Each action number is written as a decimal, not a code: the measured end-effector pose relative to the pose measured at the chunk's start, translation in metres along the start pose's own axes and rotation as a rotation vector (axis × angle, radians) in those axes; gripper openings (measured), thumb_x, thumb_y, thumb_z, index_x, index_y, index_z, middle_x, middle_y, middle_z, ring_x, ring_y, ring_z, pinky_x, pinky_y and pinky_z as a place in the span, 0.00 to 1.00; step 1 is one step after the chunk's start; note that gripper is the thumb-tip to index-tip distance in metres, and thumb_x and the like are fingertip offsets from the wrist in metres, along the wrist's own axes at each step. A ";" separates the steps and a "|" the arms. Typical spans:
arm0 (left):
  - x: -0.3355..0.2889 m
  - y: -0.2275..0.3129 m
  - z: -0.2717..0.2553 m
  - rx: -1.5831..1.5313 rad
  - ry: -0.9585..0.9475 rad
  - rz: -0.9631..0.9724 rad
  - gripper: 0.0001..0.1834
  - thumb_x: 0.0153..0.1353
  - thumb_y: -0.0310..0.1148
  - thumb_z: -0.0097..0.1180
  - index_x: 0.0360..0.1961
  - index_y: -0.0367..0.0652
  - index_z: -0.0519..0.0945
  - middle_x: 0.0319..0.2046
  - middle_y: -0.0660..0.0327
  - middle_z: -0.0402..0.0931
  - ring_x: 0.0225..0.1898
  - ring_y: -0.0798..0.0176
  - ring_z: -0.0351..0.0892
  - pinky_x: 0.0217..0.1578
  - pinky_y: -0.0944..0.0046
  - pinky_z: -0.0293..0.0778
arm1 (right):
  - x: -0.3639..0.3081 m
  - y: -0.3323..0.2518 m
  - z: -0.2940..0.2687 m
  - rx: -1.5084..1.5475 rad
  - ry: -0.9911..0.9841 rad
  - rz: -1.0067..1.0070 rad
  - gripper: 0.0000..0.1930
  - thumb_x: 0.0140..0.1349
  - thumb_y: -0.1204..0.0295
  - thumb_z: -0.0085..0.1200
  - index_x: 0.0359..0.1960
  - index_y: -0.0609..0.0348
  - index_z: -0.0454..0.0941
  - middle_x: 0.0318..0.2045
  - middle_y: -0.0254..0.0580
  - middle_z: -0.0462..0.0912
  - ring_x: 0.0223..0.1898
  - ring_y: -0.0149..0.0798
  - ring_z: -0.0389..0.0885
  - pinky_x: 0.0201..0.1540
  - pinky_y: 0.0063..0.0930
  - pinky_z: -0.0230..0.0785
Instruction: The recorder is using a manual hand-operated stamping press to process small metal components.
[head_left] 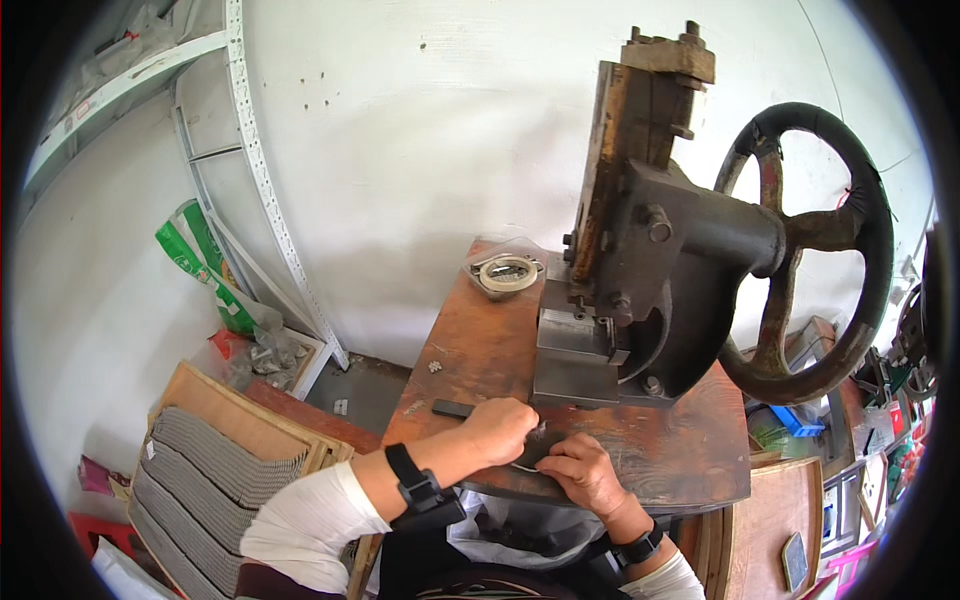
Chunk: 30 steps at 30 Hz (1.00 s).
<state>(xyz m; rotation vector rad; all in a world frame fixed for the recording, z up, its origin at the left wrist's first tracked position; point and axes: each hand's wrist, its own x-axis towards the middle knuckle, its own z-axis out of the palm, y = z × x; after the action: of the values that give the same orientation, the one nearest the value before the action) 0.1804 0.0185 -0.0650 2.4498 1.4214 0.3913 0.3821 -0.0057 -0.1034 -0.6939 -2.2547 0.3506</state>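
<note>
Over the near part of a worn reddish-brown wooden bench point(450, 350), my left hand point(497, 432) is closed in a fist. Beside it a dark flat bar point(452, 408) sticks out to the left; whether the fist grips it I cannot tell. Something small and shiny by its fingertips is too blurred to name. My right hand point(588, 475) is closer to the bench's front edge, fingers pinched on a thin, light, curved strip point(524, 467). Just beyond both hands is the grey metal bed point(575, 382) of a hand press point(650, 230).
The press's large handwheel point(870, 225) juts out at right. A round cream dish point(505, 273) sits on the bench's far end. At left, a wooden tray point(200, 395) bears rows of stacked grey strips point(215, 480), below a metal shelf rack point(255, 150). A white bag point(525, 535) hangs below the front edge.
</note>
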 end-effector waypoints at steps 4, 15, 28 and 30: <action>0.004 0.003 0.027 -0.112 0.097 -0.010 0.08 0.50 0.34 0.60 0.25 0.39 0.81 0.25 0.47 0.79 0.33 0.41 0.79 0.37 0.45 0.74 | 0.001 -0.003 0.004 -0.102 0.157 0.108 0.13 0.43 0.77 0.65 0.34 0.56 0.81 0.33 0.40 0.79 0.37 0.48 0.77 0.40 0.38 0.73; -0.032 -0.005 0.037 -0.278 0.180 0.081 0.22 0.46 0.28 0.64 0.45 0.38 0.75 0.41 0.52 0.76 0.46 0.46 0.73 0.48 0.52 0.70 | 0.012 0.006 0.011 -0.039 0.068 0.139 0.21 0.42 0.75 0.66 0.42 0.58 0.78 0.36 0.45 0.81 0.41 0.50 0.77 0.47 0.41 0.69; -0.347 -0.221 -0.188 0.550 0.492 -1.077 0.15 0.52 0.38 0.55 0.36 0.39 0.83 0.35 0.48 0.80 0.41 0.46 0.78 0.43 0.52 0.74 | 0.010 0.005 0.015 -0.013 0.044 0.180 0.14 0.38 0.77 0.65 0.31 0.62 0.80 0.32 0.48 0.77 0.39 0.51 0.74 0.45 0.40 0.66; -0.440 -0.261 -0.193 0.618 0.418 -1.211 0.15 0.52 0.37 0.55 0.35 0.38 0.83 0.33 0.46 0.80 0.41 0.44 0.78 0.45 0.51 0.74 | 0.010 0.005 0.019 -0.055 0.057 0.173 0.14 0.38 0.78 0.65 0.30 0.63 0.79 0.32 0.48 0.77 0.39 0.51 0.74 0.45 0.40 0.66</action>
<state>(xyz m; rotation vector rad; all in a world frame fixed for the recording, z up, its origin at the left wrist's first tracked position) -0.3098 -0.2210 -0.0238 1.3362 3.1753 0.1658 0.3645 0.0034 -0.1127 -0.9193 -2.1628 0.3489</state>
